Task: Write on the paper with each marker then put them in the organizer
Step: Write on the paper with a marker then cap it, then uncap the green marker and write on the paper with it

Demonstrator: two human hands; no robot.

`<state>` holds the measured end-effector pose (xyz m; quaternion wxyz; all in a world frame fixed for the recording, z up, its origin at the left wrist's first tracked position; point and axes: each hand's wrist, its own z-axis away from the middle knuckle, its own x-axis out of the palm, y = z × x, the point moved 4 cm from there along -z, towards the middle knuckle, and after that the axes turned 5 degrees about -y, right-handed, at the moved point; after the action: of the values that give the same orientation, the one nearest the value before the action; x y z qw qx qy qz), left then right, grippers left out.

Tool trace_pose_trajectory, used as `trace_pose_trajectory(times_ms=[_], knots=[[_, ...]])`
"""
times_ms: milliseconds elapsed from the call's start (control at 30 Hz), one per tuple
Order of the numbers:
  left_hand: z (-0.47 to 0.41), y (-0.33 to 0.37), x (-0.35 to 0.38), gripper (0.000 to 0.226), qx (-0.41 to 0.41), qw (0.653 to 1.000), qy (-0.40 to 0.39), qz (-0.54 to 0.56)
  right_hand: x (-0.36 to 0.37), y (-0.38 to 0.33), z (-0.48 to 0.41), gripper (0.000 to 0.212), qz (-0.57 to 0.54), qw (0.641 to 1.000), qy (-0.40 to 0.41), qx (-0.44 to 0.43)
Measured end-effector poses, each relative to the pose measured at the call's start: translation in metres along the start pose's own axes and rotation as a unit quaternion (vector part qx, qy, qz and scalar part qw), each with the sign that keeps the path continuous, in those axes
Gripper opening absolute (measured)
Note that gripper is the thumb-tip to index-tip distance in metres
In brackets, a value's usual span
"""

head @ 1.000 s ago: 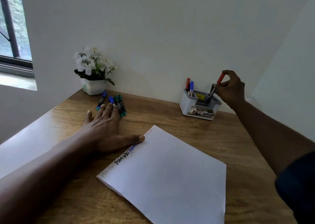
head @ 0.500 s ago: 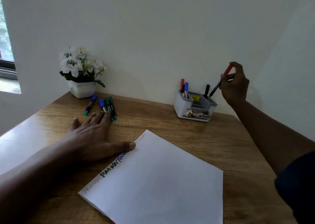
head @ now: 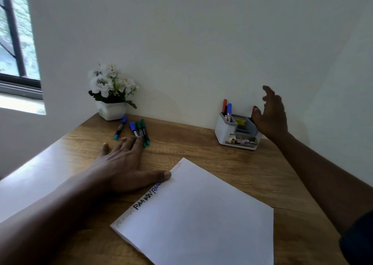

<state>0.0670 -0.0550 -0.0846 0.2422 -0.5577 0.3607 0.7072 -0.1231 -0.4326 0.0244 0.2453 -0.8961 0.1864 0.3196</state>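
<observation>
A white sheet of paper point(head: 201, 214) lies on the wooden desk point(head: 232, 164), with writing along its left edge. My left hand point(head: 123, 164) rests flat beside it, thumb touching the paper's edge, fingertips near several loose blue and green markers point(head: 139, 130). The grey-and-white organizer point(head: 226, 132) stands at the back against the wall. A red marker point(head: 224, 105) and a blue marker point(head: 229, 111) stand in its left slot. My right hand point(head: 271, 115) hovers just right of the organizer, fingers spread and empty. A red marker tip point(head: 255, 109) shows at the organizer's right side by my thumb.
A white pot of white flowers point(head: 111, 95) sits in the back left corner by the loose markers. A window point(head: 14, 42) is in the left wall. White walls close the desk at the back and right.
My right hand has let go of the red marker it held above the organizer and has opened; the marker now stands in the organizer. My left hand has stayed flat on the desk.
</observation>
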Motion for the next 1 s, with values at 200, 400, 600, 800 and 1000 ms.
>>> trace_pose_trajectory(times_ms=[200,400,600,800,1000], knots=[[0.016,0.009,-0.005,0.140,-0.030,0.999,-0.018,-0.014,0.030,-0.129,0.029,0.024,-0.161,0.970,-0.073,-0.164],[0.014,0.007,-0.001,0.141,-0.034,0.999,-0.017,-0.011,0.097,-0.222,0.056,0.015,-0.166,0.930,-0.300,-0.136],[0.009,0.006,0.000,0.145,-0.032,0.999,-0.021,0.000,0.139,-0.262,0.060,0.022,-0.043,0.916,-0.372,-0.142],[0.010,0.007,0.000,0.143,-0.024,0.999,-0.028,0.003,0.154,-0.265,0.053,0.025,0.014,0.919,-0.383,-0.090],[0.010,0.008,-0.002,0.144,-0.021,1.000,-0.015,0.006,0.163,-0.265,0.057,0.049,0.070,0.924,-0.371,-0.064]])
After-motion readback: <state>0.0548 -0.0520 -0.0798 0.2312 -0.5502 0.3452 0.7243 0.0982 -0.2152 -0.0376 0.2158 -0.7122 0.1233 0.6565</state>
